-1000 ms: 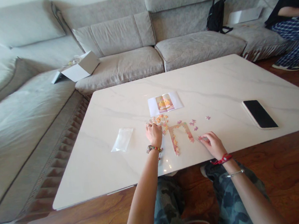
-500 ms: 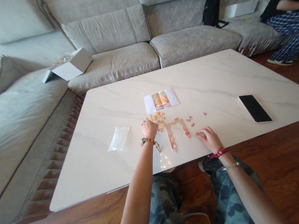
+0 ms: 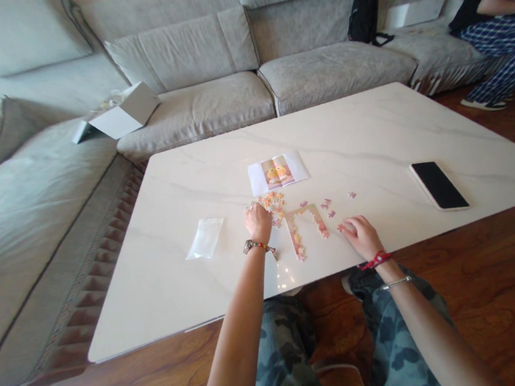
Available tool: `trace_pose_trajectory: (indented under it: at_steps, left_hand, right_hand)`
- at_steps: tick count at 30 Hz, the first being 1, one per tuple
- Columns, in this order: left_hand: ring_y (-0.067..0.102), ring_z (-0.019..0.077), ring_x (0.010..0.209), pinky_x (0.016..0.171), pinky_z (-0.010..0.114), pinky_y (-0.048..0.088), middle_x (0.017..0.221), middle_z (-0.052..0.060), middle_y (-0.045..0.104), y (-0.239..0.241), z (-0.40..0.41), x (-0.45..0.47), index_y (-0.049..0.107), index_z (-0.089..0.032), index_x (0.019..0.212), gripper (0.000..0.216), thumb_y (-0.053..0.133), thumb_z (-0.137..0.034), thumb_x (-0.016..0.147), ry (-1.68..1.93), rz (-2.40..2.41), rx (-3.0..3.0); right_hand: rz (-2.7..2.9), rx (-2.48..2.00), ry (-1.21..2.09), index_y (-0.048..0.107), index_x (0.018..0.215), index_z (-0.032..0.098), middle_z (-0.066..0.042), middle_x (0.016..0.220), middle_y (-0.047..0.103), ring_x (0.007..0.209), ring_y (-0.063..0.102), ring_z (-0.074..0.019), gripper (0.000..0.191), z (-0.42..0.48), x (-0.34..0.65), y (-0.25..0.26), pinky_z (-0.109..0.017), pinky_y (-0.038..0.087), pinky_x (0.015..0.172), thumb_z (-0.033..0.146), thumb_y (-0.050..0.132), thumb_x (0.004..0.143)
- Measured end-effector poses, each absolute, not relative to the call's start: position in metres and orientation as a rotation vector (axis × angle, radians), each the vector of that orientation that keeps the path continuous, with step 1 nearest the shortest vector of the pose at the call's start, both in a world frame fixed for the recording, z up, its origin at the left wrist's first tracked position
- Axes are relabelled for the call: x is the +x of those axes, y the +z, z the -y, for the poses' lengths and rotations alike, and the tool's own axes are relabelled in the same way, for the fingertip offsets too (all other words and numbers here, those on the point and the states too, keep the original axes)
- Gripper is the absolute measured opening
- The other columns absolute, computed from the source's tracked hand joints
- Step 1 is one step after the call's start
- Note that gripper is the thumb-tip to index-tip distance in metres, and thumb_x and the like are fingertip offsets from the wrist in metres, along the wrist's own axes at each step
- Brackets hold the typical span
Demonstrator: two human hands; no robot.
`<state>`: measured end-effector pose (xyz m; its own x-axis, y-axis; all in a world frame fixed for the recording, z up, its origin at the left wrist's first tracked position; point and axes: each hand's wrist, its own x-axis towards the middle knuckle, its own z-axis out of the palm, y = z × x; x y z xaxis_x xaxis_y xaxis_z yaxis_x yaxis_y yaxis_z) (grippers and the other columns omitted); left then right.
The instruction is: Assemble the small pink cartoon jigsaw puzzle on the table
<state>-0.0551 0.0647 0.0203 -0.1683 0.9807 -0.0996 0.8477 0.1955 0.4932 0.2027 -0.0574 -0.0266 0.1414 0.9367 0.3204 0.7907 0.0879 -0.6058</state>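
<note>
My left hand (image 3: 258, 222) reaches to the near-left edge of a pile of loose puzzle pieces (image 3: 273, 201); its fingers are curled and what they touch is hidden. To the right of it lies a partly joined jigsaw puzzle (image 3: 305, 210), a three-sided frame of pink and pale pieces with its opening toward me. My right hand (image 3: 359, 234) rests right of the frame, thumb and fingers pinched on a small pink puzzle piece (image 3: 340, 227). Behind the pile is a printed sheet (image 3: 278, 172) picturing two yellow figures. Several purplish loose pieces (image 3: 327, 204) lie between the frame and the right hand.
A clear plastic bag (image 3: 205, 238) lies left on the white table (image 3: 159, 229); a phone (image 3: 439, 186) lies right. Beyond stands a grey sofa (image 3: 337, 72) with a white box (image 3: 126, 111) and a black backpack (image 3: 364, 15). A person (image 3: 495, 36) sits at far right.
Both hands stay almost in place; the left wrist shifts very slightly and the right hand lifts a touch. The puzzle frame and the loose pieces look the same.
</note>
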Motion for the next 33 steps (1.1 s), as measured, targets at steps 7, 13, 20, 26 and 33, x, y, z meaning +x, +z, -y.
trace_pose_trajectory:
  at_steps: [7, 13, 20, 26, 33]
  left_hand:
    - [0.056, 0.012, 0.063, 0.057, 0.021, 0.04, 0.067, 0.0, 0.063, 0.031, -0.032, -0.045, 0.06, -0.019, 0.085, 0.017, 0.048, -0.024, 0.074, 0.674, -1.744, 1.584]
    - [0.049, 0.0071, 0.049, 0.047, 0.018, 0.033, 0.063, 0.0, 0.064, 0.022, -0.011, 0.007, 0.061, -0.014, 0.076, 0.021, 0.056, -0.033, 0.069, 0.748, -1.414, 1.427]
    - [0.048, 0.008, 0.048, 0.046, 0.018, 0.032, 0.055, -0.001, 0.06, 0.012, -0.009, 0.026, 0.06, -0.015, 0.07, 0.014, 0.057, -0.028, 0.068, 0.643, -1.3, 1.389]
    - [0.053, 0.0101, 0.06, 0.057, 0.02, 0.037, 0.066, -0.001, 0.062, 0.018, -0.014, 0.012, 0.061, -0.017, 0.077, 0.013, 0.05, -0.026, 0.075, 0.581, -1.306, 1.634]
    - [0.055, 0.0137, 0.075, 0.071, 0.025, 0.041, 0.081, 0.002, 0.062, 0.013, -0.022, -0.007, 0.059, -0.019, 0.086, 0.017, 0.044, -0.025, 0.081, 0.777, -1.696, 1.842]
  right_hand:
    - [1.571, -1.637, 0.48, 0.059, 0.089, 0.017, -0.008, 0.083, 0.059, 0.057, 0.051, -0.013, 0.025, 0.056, 0.194, -0.006, -0.03, 0.047, 0.059, 0.036, 0.049, 0.077]
    - [1.478, -1.435, 1.085, 0.059, 0.097, 0.017, -0.006, 0.08, 0.064, 0.06, 0.057, -0.0131, 0.034, 0.022, 0.186, 0.012, -0.025, 0.045, 0.05, 0.04, 0.055, 0.072]
    - [1.421, -1.427, 1.262, 0.059, 0.077, 0.016, 0.001, 0.056, 0.057, 0.044, 0.048, -0.009, 0.028, 0.001, 0.184, 0.01, -0.02, 0.033, 0.036, 0.042, 0.058, 0.068]
    - [1.391, -1.463, 1.395, 0.058, 0.074, 0.015, 0.002, 0.051, 0.056, 0.039, 0.044, -0.0073, 0.026, 0.004, 0.19, -0.002, -0.02, 0.034, 0.037, 0.041, 0.059, 0.069]
    - [1.581, -1.61, 1.186, 0.064, 0.079, 0.018, -0.003, 0.065, 0.067, 0.05, 0.058, -0.0129, 0.017, 0.006, 0.188, -0.001, -0.022, 0.042, 0.042, 0.032, 0.058, 0.07]
